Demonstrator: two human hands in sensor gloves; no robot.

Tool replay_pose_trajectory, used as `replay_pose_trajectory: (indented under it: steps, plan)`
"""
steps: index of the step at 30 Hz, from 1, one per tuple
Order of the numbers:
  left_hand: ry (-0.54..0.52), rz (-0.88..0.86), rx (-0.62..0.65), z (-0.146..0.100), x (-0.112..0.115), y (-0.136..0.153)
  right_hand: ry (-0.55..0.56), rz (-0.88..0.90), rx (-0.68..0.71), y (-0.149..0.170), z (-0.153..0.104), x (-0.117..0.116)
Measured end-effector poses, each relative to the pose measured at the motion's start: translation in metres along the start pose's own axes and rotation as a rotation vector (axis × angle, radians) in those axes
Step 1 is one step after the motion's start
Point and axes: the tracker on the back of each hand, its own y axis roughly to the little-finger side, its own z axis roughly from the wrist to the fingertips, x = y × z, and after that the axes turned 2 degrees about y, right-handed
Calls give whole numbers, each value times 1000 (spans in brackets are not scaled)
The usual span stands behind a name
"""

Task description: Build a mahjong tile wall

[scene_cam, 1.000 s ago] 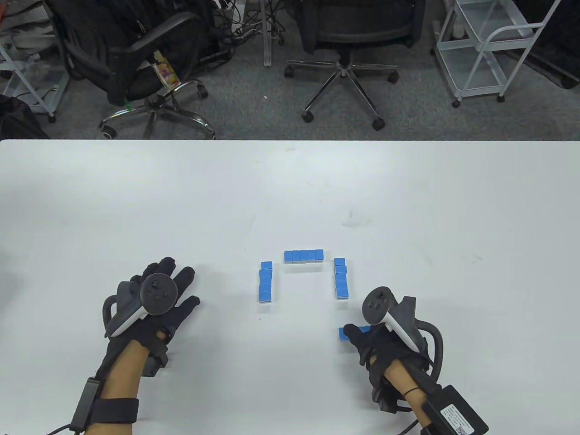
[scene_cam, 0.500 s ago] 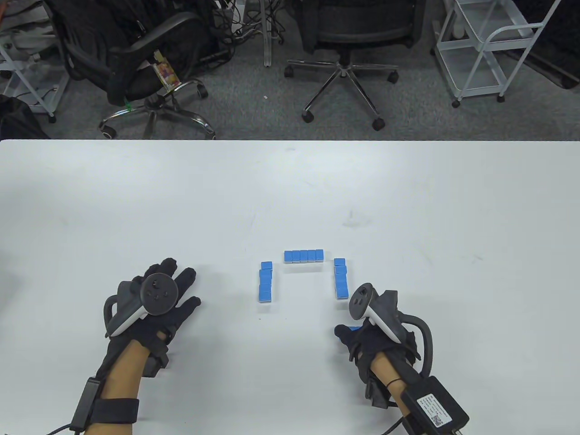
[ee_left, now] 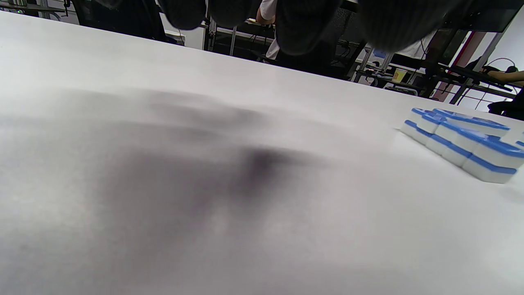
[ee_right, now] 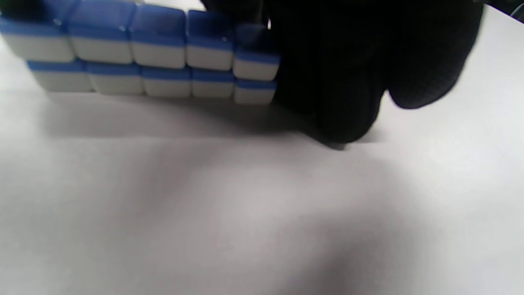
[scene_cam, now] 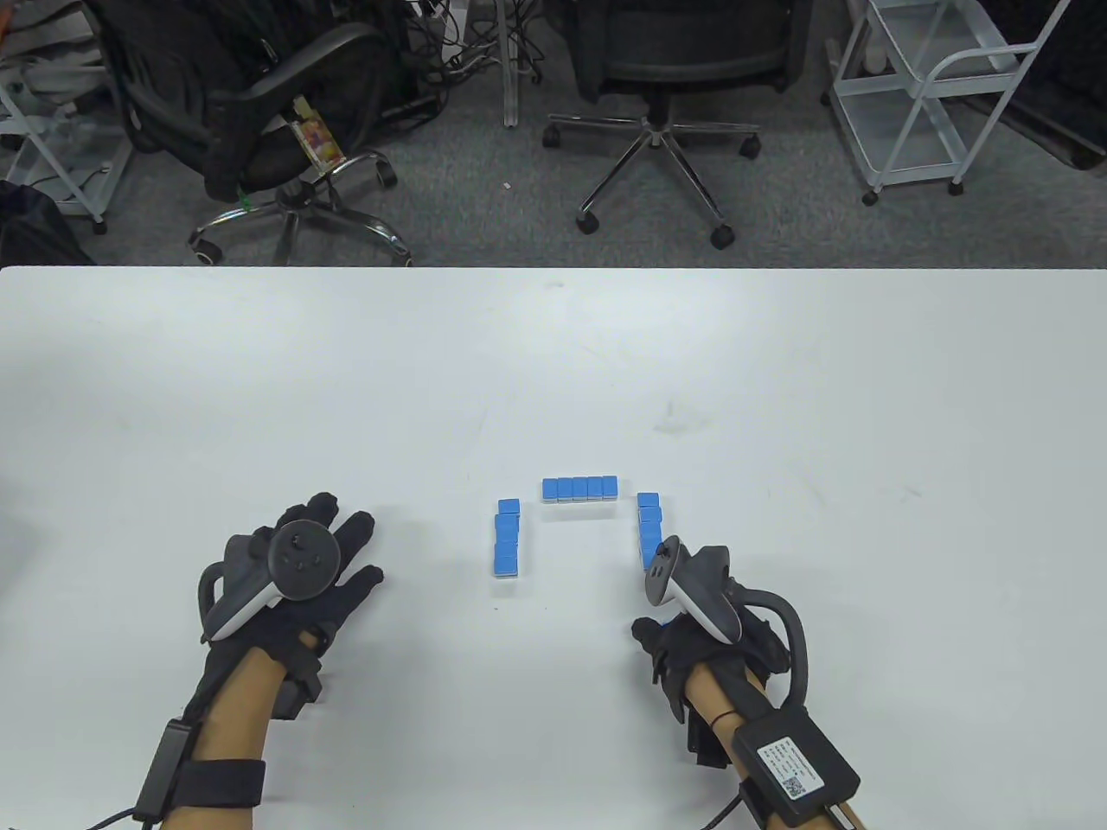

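Blue-backed mahjong tiles stand in three short rows on the white table (scene_cam: 553, 363): a far row (scene_cam: 580, 488), a left row (scene_cam: 507, 538) and a right row (scene_cam: 649, 519). My right hand (scene_cam: 662, 640) covers a fourth row just below the right row. In the right wrist view this row (ee_right: 159, 53) is two tiles high and several long, and my gloved fingers (ee_right: 348, 82) grip its right end and top. My left hand (scene_cam: 350, 545) rests flat on the table with fingers spread, left of the left row and holding nothing. The left wrist view shows the left row (ee_left: 462, 141).
Two office chairs (scene_cam: 259, 130) (scene_cam: 666, 104) and a white cart (scene_cam: 934, 95) stand on the floor beyond the table's far edge. Bare tabletop surrounds the tile rows on all sides.
My right hand has slid left with the stacked tile row, which is now almost hidden beneath it. My left hand has stayed in place.
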Motion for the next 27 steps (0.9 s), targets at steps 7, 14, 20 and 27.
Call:
replay_pose_trajectory:
  steps: [7,14,20,27]
  plan:
    - [7,-3,-1,0,0,0,15,-37,7,-9,-3,-2]
    - [10,-5,-2,0,0,0,97,-132,38,-40,-17,-14]
    - [12,-8,-3,0,0,0,187,-225,137,-87,-39,-25]
    - [19,-10,-2,0,0,1,246,-281,135,-128,-50,-20]
